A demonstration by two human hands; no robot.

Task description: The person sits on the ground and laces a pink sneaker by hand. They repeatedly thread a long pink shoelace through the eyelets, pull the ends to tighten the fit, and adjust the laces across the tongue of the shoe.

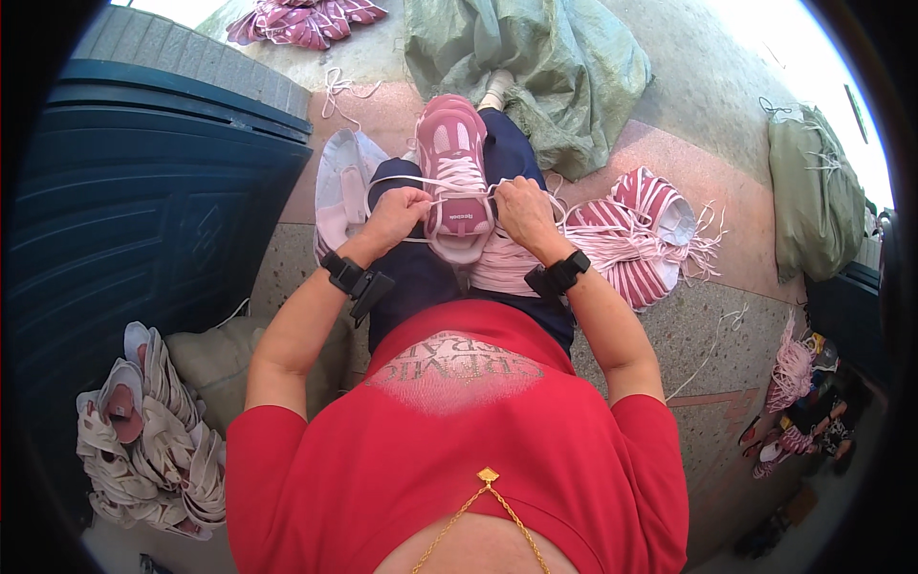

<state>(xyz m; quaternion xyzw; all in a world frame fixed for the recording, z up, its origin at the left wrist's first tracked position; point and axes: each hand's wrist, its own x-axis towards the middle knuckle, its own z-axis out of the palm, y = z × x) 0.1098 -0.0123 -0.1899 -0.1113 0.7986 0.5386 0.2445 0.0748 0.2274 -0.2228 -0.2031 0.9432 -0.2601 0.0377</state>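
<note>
A pink shoe upper [451,143] rests on my lap between my knees, its tongue toward me and its toe pointing away. White laces [461,176] criss-cross over its front. At the left of the tongue, my left hand [400,212] pinches one end of the lace. My right hand [524,209] has its fingers closed on the lace at the other side. The lace runs across the tongue between both hands. A bundle of pale pink laces [505,264] lies on my thigh under my right wrist. Both wrists wear black bands.
Pink-striped shoe uppers [639,234] lie on the floor to the right, a white upper [339,191] beside my left knee. A green sack [535,77] sits ahead, another sack [813,191] far right. White uppers [153,440] are stacked lower left, near a dark blue door [163,182].
</note>
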